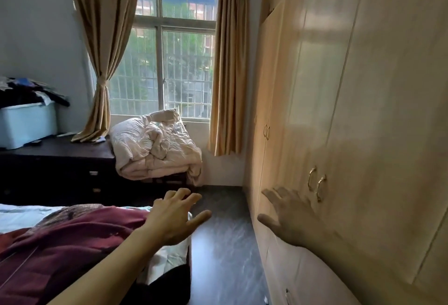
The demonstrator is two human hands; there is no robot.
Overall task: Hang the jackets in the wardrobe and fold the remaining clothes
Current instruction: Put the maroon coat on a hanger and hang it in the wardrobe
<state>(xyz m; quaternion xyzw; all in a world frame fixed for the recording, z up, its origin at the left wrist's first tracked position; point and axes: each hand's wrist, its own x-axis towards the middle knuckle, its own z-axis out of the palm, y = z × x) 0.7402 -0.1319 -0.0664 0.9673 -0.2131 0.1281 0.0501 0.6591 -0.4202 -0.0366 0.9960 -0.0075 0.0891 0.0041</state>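
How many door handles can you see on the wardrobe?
5. Two brass handles side by side near the right hand: and. Two farther along toward the window: and. One low down at the bottom edge. Others may be hidden.

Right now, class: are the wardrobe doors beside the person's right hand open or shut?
Shut. The wardrobe doors lie flush, their paired handles side by side, with no interior showing. The right hand reaches toward them, fingers spread, holding nothing.

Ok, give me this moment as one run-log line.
left hand open, over bed edge | right hand open, near wardrobe handles | wardrobe doors closed | maroon garment on bed
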